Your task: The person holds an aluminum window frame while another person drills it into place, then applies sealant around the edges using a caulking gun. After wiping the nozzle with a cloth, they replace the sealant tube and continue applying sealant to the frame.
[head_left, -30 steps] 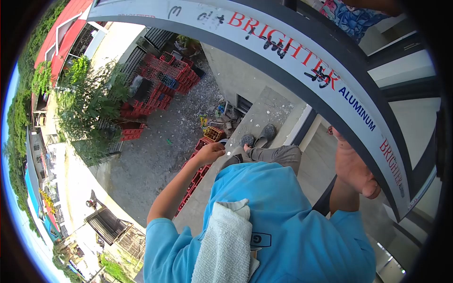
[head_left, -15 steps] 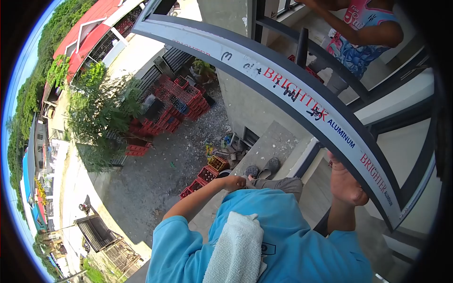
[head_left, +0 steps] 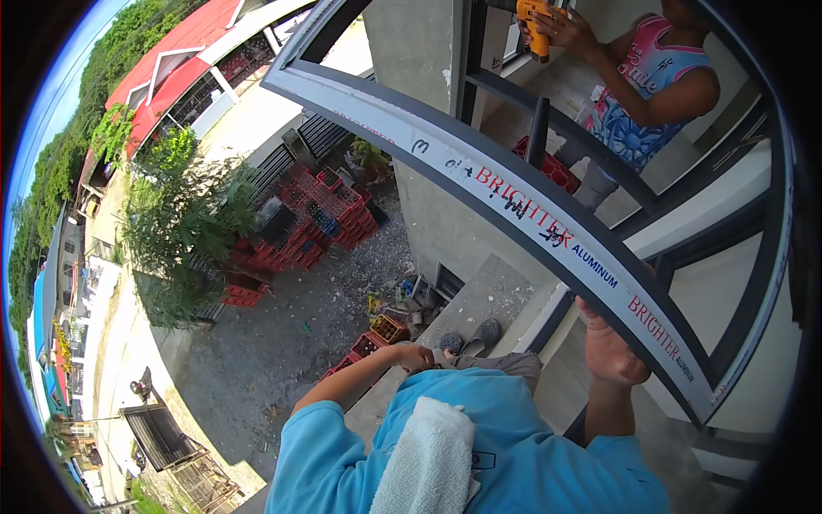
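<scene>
My right hand [head_left: 614, 349] is closed on the lower edge of a dark aluminum window frame [head_left: 479, 184], its fingers partly hidden behind the metal. The frame carries a pale protective strip printed with "BRIGHTER ALUMINUM" and black handwritten marks. It tilts across the upper right of my view. My left hand [head_left: 414, 356] is by my lap with its fingers curled in; whatever it may hold is hidden. A white towel [head_left: 425, 458] lies over the front of my blue shirt.
Beyond the frame, a co-worker [head_left: 651, 103] holds a yellow power drill [head_left: 537, 32]. Below stand stacked red crates [head_left: 321, 201] on a gravelly yard [head_left: 274, 351]. Grey shoes [head_left: 482, 337] show by my legs, near a concrete ledge [head_left: 501, 287]. A grey wall [head_left: 428, 197] rises ahead.
The lower end of the window frame has shifted slightly left and down in view, my right hand still on it. The co-worker's yellow drill has come into sight. My left hand stays by my lap.
</scene>
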A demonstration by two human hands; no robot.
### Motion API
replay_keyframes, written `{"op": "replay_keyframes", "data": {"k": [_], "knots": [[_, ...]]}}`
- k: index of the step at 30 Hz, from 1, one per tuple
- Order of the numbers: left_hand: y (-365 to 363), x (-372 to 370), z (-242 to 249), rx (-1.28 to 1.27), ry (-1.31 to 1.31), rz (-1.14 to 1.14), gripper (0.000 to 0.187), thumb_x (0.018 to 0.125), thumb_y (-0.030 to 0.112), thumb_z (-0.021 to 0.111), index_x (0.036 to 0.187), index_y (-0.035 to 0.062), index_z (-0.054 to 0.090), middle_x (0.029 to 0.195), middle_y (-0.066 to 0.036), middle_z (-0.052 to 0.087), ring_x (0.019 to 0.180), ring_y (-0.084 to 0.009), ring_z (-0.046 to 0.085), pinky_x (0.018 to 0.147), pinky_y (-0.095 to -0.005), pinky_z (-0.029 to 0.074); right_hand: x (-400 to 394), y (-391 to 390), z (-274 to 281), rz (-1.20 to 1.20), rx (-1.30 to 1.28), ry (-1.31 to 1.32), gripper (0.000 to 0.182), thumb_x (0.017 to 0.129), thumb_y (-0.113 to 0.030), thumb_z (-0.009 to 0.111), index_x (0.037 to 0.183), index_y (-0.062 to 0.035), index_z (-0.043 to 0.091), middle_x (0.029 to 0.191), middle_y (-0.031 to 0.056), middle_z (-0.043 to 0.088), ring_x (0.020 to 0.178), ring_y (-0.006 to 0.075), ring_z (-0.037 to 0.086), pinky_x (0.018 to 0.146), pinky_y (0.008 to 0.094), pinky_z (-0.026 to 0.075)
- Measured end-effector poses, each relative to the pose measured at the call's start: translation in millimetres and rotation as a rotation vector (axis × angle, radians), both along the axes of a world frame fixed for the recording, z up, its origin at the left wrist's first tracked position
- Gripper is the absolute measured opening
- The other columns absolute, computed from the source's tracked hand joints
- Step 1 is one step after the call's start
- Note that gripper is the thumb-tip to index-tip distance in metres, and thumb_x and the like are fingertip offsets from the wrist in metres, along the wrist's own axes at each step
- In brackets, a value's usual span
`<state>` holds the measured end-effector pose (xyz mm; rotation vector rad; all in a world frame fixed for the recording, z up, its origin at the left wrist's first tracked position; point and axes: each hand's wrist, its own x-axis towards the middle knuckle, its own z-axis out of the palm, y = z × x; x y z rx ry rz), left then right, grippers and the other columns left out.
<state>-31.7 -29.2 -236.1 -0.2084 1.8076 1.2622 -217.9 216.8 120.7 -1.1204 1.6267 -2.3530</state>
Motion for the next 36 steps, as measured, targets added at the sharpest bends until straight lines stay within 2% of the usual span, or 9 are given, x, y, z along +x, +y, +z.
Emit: {"op": "replay_keyframes", "data": {"k": [1, 6, 10, 17, 20, 29, 31, 34, 36], "knots": [[1.9, 0.7, 12.1, 0.013, -0.143, 0.048, 0.04, 0.082, 0.032, 0.066, 0.112, 0.0064, 0.06, 0.108, -0.012, 0.064, 0.1, -0.0245, 0.061, 0.083, -0.0361, 0.049, 1.4, 0.8, 0.3, -0.001, -0.004, -0.021, 0.09, 0.061, -0.041, 0.082, 0.138, -0.0222, 0.041, 0.133, 0.0129, 0.039, 0.131, 0.0298, 0.035, 0.099, 0.0471, 0.049], [19.1, -0.2, 10.3, -0.063, 0.419, -0.04, 0.03, 0.078, 0.027, 0.066, 0.095, 0.0054, 0.055, 0.087, -0.017, 0.064, 0.083, -0.0323, 0.063, 0.07, -0.0431, 0.047, 2.2, -0.4, 6.2, 0.055, -0.049, -0.082, 0.087, 0.057, -0.034, 0.083, 0.134, -0.0144, 0.048, 0.134, 0.0122, 0.037, 0.128, 0.0298, 0.041, 0.1, 0.0433, 0.049], [24.3, -8.4, 26.8, -0.378, 0.485, -0.223, 0.03, 0.087, 0.028, 0.06, 0.107, 0.0063, 0.057, 0.094, -0.018, 0.066, 0.088, -0.0406, 0.064, 0.075, -0.0479, 0.05, 3.8, -0.8, 6.0, 0.091, -0.113, -0.134, 0.084, 0.057, -0.026, 0.084, 0.133, -0.0105, 0.05, 0.134, 0.012, 0.037, 0.127, 0.031, 0.044, 0.099, 0.0419, 0.05], [24.3, -31.1, 10.8, -0.184, 0.275, -0.226, 0.044, 0.076, 0.039, 0.072, 0.106, 0.0083, 0.064, 0.101, -0.016, 0.067, 0.106, -0.0296, 0.06, 0.083, -0.0431, 0.048, 4.9, -7.4, 12.5, 0.161, -0.184, -0.122, 0.084, 0.06, -0.023, 0.082, 0.134, -0.0062, 0.047, 0.135, 0.0163, 0.04, 0.124, 0.0364, 0.047, 0.092, 0.0456, 0.053], [25.6, -28.3, 20.6, -0.264, 0.283, -0.285, 0.038, 0.078, 0.034, 0.069, 0.105, 0.0071, 0.065, 0.102, -0.016, 0.067, 0.099, -0.0344, 0.063, 0.081, -0.044, 0.05, 0.7, -9.5, 13.2, 0.28, -0.225, -0.069, 0.076, 0.067, -0.017, 0.072, 0.137, -0.0033, 0.043, 0.138, 0.0216, 0.044, 0.126, 0.039, 0.047, 0.103, 0.0492, 0.044], [40.9, -30.5, 49.5, -0.526, 0.571, -0.519, 0.032, 0.086, 0.027, 0.061, 0.109, 0.0053, 0.061, 0.095, -0.019, 0.068, 0.091, -0.0336, 0.067, 0.073, -0.0438, 0.053, -0.2, -6.3, 6.6, 0.217, -0.193, -0.032, 0.084, 0.063, -0.017, 0.075, 0.138, -0.005, 0.041, 0.139, 0.0184, 0.043, 0.127, 0.0383, 0.046, 0.099, 0.05, 0.047], [26.2, -43.2, 90.9, -0.35, 0.538, -0.474, 0.031, 0.087, 0.025, 0.062, 0.11, 0.0053, 0.059, 0.093, -0.017, 0.068, 0.09, -0.0309, 0.067, 0.072, -0.0408, 0.053, -2.4, -5.3, 4.0, 0.143, -0.15, 0.014, 0.086, 0.06, -0.017, 0.077, 0.138, -0.0071, 0.043, 0.138, 0.0156, 0.041, 0.127, 0.0366, 0.046, 0.097, 0.05, 0.049], [18.1, -87.1, 147.6, 0.218, 0.535, 0.115, 0.043, 0.084, 0.028, 0.07, 0.116, 0.0046, 0.054, 0.093, -0.009, 0.065, 0.092, -0.0217, 0.064, 0.078, -0.0353, 0.05, -7.3, -5.1, 1.2, 0.102, -0.102, 0.082, 0.088, 0.054, -0.016, 0.081, 0.135, -0.0115, 0.047, 0.137, 0.0108, 0.04, 0.128, 0.0321, 0.045, 0.096, 0.0488, 0.051], [12.3, -114.4, 241.8, 0.749, 0.622, 0.554, 0.062, 0.081, 0.036, 0.075, 0.126, 0.0061, 0.045, 0.104, -0.004, 0.06, 0.104, -0.0173, 0.057, 0.091, -0.034, 0.045, -6.6, -7.2, 0.2, 0.106, -0.104, 0.104, 0.088, 0.055, -0.019, 0.083, 0.136, -0.0173, 0.046, 0.137, 0.0089, 0.038, 0.131, 0.0286, 0.04, 0.102, 0.0495, 0.045]]}}
